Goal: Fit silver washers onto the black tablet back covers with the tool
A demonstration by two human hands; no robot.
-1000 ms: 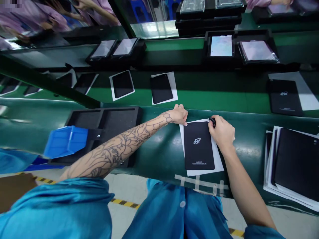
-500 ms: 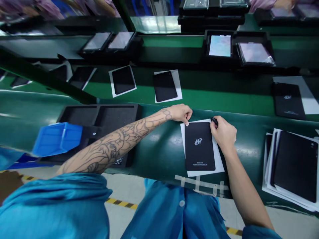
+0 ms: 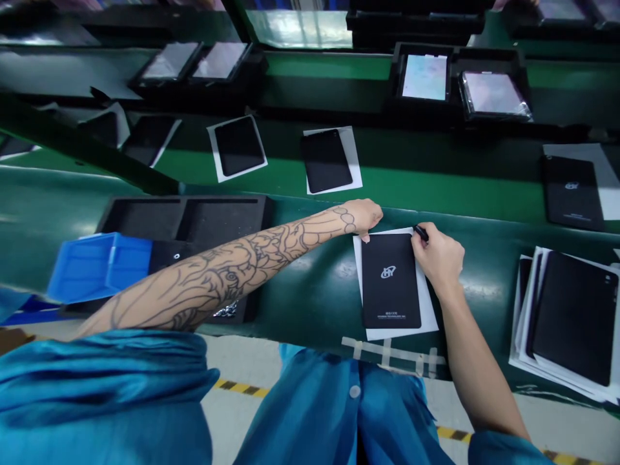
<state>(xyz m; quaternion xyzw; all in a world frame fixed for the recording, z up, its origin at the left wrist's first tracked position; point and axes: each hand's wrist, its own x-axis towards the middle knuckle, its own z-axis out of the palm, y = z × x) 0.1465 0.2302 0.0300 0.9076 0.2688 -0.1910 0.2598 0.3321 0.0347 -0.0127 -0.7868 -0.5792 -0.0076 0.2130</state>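
A black tablet back cover with a silver logo [image 3: 390, 281] lies on a white sheet [image 3: 426, 313] on the dark green bench in front of me. My left hand [image 3: 365, 216], fingers curled, presses on the cover's top left corner. At the top right corner my right hand [image 3: 438, 258] is closed round a small black tool [image 3: 420, 232] whose tip touches the cover's edge.
A stack of black covers on white sheets [image 3: 571, 316] lies at the right. A black foam tray [image 3: 194, 219] and a blue bin [image 3: 97, 268] sit at the left. More covers on sheets [image 3: 329, 161] ride the green conveyor; trays with screen-up tablets [image 3: 426, 77] stand beyond.
Both hands stay at the cover's top corners. My view has dipped slightly, so everything sits a little lower and more to the right in the picture.
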